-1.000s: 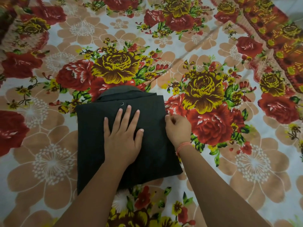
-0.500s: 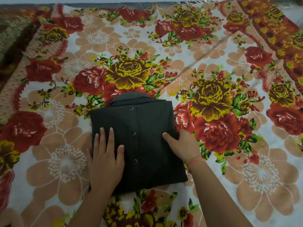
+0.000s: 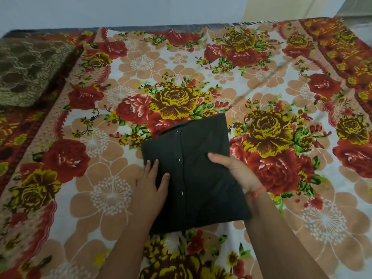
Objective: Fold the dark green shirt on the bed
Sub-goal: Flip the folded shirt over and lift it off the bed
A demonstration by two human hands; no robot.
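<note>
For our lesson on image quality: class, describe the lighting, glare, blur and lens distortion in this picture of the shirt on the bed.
Head view: soft, even light, no hard shadows; the dark green shirt reads almost black; its buttons glint; the bed's far edge bows from wide-angle distortion; the pillow at the frame's left looks soft.

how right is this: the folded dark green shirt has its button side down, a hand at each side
One error: the head view shows the dark green shirt with its button side up. The left hand and right hand are at its sides.
</note>
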